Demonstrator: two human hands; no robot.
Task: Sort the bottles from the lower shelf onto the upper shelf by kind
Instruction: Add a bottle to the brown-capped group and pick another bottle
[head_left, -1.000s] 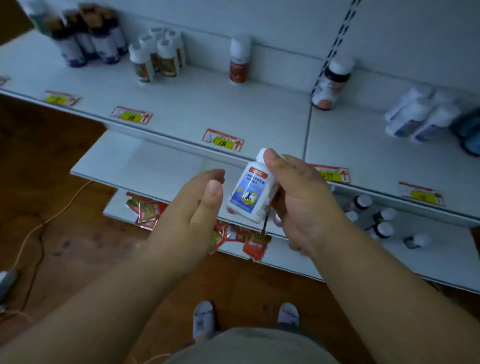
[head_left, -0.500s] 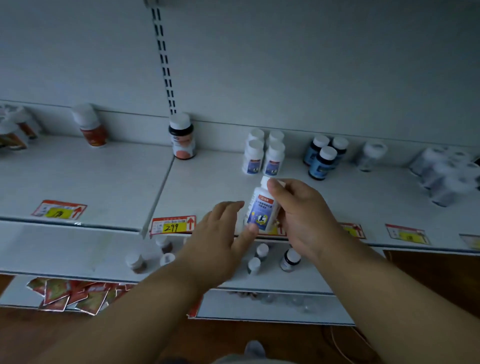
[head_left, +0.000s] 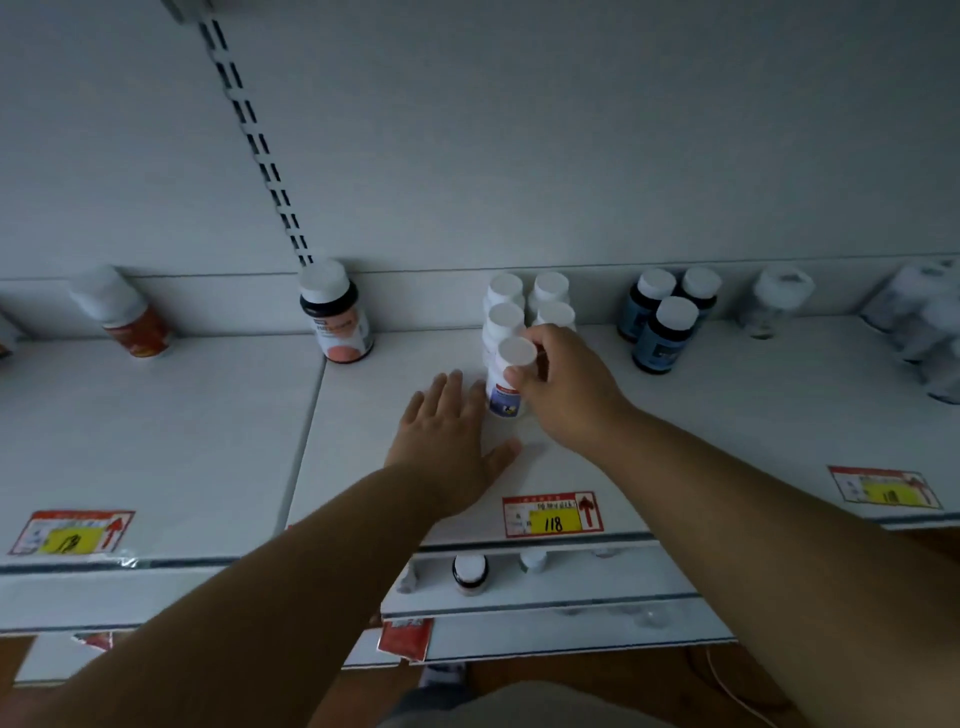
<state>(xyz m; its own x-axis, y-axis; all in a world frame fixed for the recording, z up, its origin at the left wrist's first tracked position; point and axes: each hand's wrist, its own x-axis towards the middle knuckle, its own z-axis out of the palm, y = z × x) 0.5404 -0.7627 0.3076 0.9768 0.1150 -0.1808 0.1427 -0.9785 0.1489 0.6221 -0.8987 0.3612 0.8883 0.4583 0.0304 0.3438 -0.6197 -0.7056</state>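
My right hand (head_left: 563, 387) grips a white bottle with a blue label (head_left: 506, 382), standing upright on the upper shelf (head_left: 405, 364) just in front of a cluster of matching white bottles (head_left: 527, 301). My left hand (head_left: 449, 431) lies flat on the shelf, fingers spread, right beside the held bottle's left side. On the lower shelf (head_left: 571, 582) below, a dark bottle with a white cap (head_left: 470, 571) and another small white-capped bottle (head_left: 534, 560) peek out under the upper shelf's edge.
Along the upper shelf's back stand an orange bottle (head_left: 127, 319), a black-and-pink bottle (head_left: 335, 312), three dark blue bottles (head_left: 665, 322), a clear bottle (head_left: 776, 301) and pale bottles at far right (head_left: 924, 322). Price tags (head_left: 553, 514) line the front edge. Red packets (head_left: 405, 636) lie lower down.
My right hand has carried the white bottle forward and down onto the upper shelf, in front of the matching group. My left hand has moved onto the shelf and flattened beside it.
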